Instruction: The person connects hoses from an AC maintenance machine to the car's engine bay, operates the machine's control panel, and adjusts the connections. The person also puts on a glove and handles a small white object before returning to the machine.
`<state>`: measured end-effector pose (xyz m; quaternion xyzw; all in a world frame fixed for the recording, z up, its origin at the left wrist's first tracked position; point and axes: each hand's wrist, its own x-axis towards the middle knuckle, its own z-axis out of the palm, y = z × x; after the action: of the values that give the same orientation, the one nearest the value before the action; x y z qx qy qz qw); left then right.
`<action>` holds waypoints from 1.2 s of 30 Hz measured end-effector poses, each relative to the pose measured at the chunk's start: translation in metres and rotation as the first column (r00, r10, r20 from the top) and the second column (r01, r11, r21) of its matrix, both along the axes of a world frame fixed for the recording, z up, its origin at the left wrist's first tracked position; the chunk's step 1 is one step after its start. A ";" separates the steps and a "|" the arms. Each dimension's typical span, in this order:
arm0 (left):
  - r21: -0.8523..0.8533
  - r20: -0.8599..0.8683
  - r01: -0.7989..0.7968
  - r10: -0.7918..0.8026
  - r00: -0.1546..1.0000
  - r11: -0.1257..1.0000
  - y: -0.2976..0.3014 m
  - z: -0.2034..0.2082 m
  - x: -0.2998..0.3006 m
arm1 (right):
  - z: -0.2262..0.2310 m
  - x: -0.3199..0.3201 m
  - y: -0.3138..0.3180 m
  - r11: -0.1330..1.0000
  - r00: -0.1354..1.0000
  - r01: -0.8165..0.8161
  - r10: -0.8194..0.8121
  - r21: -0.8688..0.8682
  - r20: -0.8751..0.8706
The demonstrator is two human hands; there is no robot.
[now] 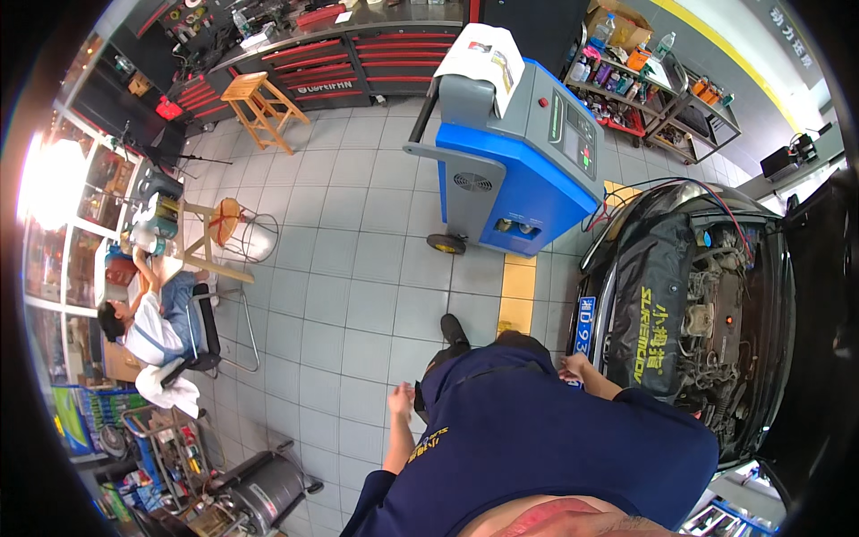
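My left hand (401, 399) hangs beside my left hip, away from any object, its fingers loosely bent and apart. On the other side, my right hand (574, 365) is curled close to the car's front end. A small white and blue patch shows just below it, but its kind is too small to make out. The car (585, 327) stands to my right with its hood up. A black fender cover (646, 313) with yellow lettering lies across its front edge, and the engine (716, 313) is exposed behind it.
Ahead stands a blue and grey wheeled service machine (528, 179), its hoses running to the engine bay. Wooden stools (255, 94), a tool cabinet (313, 67) and a bottle-laden cart (617, 89) stand farther off. A seated person (161, 322) is at left; a black drum (264, 497) is lower left.
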<state>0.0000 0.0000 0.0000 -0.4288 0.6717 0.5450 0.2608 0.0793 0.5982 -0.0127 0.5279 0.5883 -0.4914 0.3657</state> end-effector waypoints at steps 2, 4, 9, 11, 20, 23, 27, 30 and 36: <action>0.145 -0.019 -0.181 0.186 0.982 0.973 -0.017 0.012 -0.053 | 0.008 -0.055 -0.028 0.999 0.996 0.031 -0.028 0.037 -0.089; 0.088 -0.088 -0.143 0.150 0.985 0.986 -0.033 0.023 -0.110 | 0.016 -0.121 -0.045 0.989 0.967 -0.128 0.140 0.069 -0.213; 0.036 -0.213 -0.064 0.070 0.975 0.997 -0.064 0.052 -0.242 | 0.066 -0.306 -0.096 0.957 0.825 -0.239 0.290 0.165 -0.486; 0.071 -0.243 0.003 0.015 0.970 0.997 -0.065 0.057 -0.278 | 0.101 -0.371 -0.118 0.934 0.780 -0.301 0.358 0.193 -0.513; 0.081 -0.026 0.110 -0.108 0.994 0.991 -0.108 0.024 -0.397 | 0.178 -0.600 -0.234 0.615 0.409 -0.658 0.776 0.435 -0.479; 0.040 0.038 0.292 -0.294 0.955 0.956 -0.133 0.022 -0.445 | 0.175 -0.647 -0.262 0.565 0.345 -0.685 0.808 0.460 -0.478; 0.038 0.060 0.531 -0.532 0.845 0.847 -0.149 0.023 -0.549 | 0.183 -0.675 -0.267 0.655 0.441 -0.593 0.751 0.468 -0.492; 0.034 0.052 0.710 -0.711 0.701 0.703 -0.159 0.026 -0.646 | 0.183 -0.669 -0.270 0.689 0.488 -0.485 0.724 0.538 -0.487; 0.073 0.074 0.944 -0.946 0.316 0.321 -0.162 0.010 -0.820 | 0.148 -0.540 -0.289 0.819 0.842 0.399 -0.150 0.412 -0.518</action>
<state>-0.8195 -0.1619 0.0101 0.0176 0.7769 0.2735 0.5668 -0.4607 0.3091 0.1355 0.5535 0.6804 -0.4801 -0.0138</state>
